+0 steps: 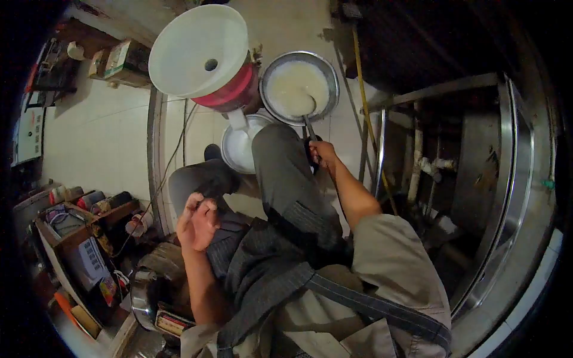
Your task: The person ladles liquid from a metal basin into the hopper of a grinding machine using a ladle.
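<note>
My right hand [323, 153] is closed around the handle of a ladle [307, 107], whose head rests in a metal basin [336, 83]. Inside the basin is a pale, creamy mixture [295, 83], soaked grain or liquid; I cannot tell which. My left hand [200, 224] is raised above my left thigh, fingers loosely bent and apart, with nothing visible in it. Just left of the basin stands a machine with a red body [230, 89] and a wide white hopper [191, 51]. Its white spout [237, 119] points down over a second metal basin [240, 156], partly hidden by my knee.
A wooden box of odds and ends [77, 235] stands at lower left, near a metal pot [143, 298]. Cardboard boxes [125, 62] lie at upper left. A cord [173, 158] crosses the floor. On the right are a metal frame [513, 179] and a yellow pole [362, 83].
</note>
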`<state>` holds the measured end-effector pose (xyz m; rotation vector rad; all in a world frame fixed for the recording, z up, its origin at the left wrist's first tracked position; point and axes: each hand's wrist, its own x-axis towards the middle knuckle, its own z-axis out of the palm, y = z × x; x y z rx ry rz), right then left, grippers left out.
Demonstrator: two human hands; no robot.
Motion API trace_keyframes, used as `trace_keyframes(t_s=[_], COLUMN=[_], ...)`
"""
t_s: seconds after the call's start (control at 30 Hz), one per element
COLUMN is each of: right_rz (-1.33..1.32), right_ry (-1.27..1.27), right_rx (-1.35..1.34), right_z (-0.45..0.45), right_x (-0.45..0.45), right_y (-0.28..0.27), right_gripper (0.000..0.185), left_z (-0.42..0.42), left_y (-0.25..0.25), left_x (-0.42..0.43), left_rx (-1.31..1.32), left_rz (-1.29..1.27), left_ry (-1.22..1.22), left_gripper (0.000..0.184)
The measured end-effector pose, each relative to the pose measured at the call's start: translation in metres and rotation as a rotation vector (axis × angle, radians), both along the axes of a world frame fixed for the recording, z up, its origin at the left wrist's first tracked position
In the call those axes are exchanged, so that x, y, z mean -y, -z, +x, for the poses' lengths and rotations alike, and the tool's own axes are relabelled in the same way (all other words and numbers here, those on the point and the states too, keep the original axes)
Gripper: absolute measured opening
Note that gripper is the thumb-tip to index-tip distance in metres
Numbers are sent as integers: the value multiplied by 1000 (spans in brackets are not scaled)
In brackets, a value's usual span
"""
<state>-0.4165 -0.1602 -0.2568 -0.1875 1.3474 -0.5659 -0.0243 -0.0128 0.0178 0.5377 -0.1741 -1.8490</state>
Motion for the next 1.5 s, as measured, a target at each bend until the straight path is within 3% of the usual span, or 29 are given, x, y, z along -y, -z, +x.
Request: trace_keyframes(t_s=[0.1, 0.27, 0.6, 1.2, 1.5], right_rz=[-4, -81, -210, -419, -503], right_ry=[-6, -79, -72, -262, -395], right_rx=[-19, 48, -5, -105, 13], right_z=[4, -11, -29, -19, 23], right_x=[-6, -21, -4, 43, 52], right_y=[-46, -46, -155, -421, -508], right_gripper=[14, 11, 16, 19, 24], left_z=[1, -1, 0, 1, 4], left_y=[1, -1, -3, -2, -11], left_x=[-1, -4, -5, -11, -13], left_rx=[-4, 15, 101, 83, 69], left_rz=[7, 36, -36, -70, -118], left_ry=[15, -17, -14, -62, -66], left_gripper=[38, 38, 37, 39, 38])
